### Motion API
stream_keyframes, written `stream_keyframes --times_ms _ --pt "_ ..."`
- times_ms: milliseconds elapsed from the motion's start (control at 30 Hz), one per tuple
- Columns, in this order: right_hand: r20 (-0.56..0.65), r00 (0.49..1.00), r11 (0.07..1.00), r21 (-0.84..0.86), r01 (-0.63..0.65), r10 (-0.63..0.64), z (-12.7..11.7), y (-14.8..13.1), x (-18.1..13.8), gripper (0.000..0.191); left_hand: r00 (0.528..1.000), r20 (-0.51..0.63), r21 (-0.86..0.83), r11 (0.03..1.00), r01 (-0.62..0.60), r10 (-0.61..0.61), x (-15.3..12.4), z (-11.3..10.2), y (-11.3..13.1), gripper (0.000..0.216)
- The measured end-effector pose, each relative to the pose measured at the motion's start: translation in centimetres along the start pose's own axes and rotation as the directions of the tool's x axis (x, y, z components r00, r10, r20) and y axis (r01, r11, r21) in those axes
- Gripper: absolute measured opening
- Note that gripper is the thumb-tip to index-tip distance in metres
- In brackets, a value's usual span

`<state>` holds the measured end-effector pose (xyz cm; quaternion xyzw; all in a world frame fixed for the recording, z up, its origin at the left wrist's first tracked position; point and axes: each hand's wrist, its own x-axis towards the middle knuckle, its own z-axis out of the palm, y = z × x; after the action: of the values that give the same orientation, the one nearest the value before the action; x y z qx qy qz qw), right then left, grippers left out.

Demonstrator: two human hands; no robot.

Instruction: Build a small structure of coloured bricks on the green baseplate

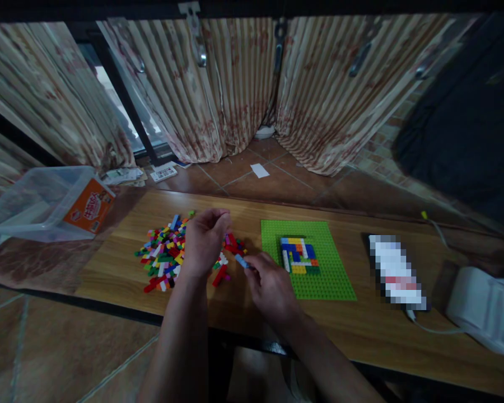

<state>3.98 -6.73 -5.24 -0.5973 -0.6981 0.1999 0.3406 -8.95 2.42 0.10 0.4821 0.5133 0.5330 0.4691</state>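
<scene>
My right hand (274,285) pinches a light blue toy brick (242,261) between thumb and fingers, just left of the green baseplate. Over the right side of a heap of loose, many-coloured bricks (162,252) is my left hand (205,238). Its fingers are bent and drawn together, and what they hold, if anything, is hidden. The green baseplate (327,263) lies flat on the table and carries a squarish block of joined bricks (300,255) in blue, white, yellow, orange and green. Red bricks (220,275) lie between my two hands.
On the wooden table (252,319), a phone (397,271) with a blurred screen is plugged into a white cable. A white device (485,310) stands at the far right. A clear plastic bin (46,207) with an orange label is at the left. Curtains (218,89) hang behind.
</scene>
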Motion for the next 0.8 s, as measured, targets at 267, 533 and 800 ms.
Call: stream_keyframes --times_ms 267,533,800 --pt "-0.138 0.982 0.991 0.049 -0.125 0.131 -4.1 0.7 -0.5 0.029 0.991 0.132 0.176 0.983 -0.049 0.026 -0.2 0.5 -0.6 0.015" --pt "-0.25 0.911 0.938 -0.03 -0.345 0.327 -7.5 4.3 -1.2 0.032 0.94 0.338 0.355 0.918 -0.174 0.047 -0.7 1.5 -1.6 0.023" --pt "-0.159 0.92 0.909 -0.164 -0.382 0.358 -7.2 5.0 -1.6 0.033 0.93 0.367 0.443 0.875 -0.194 0.02 -0.7 1.7 -1.8 0.024"
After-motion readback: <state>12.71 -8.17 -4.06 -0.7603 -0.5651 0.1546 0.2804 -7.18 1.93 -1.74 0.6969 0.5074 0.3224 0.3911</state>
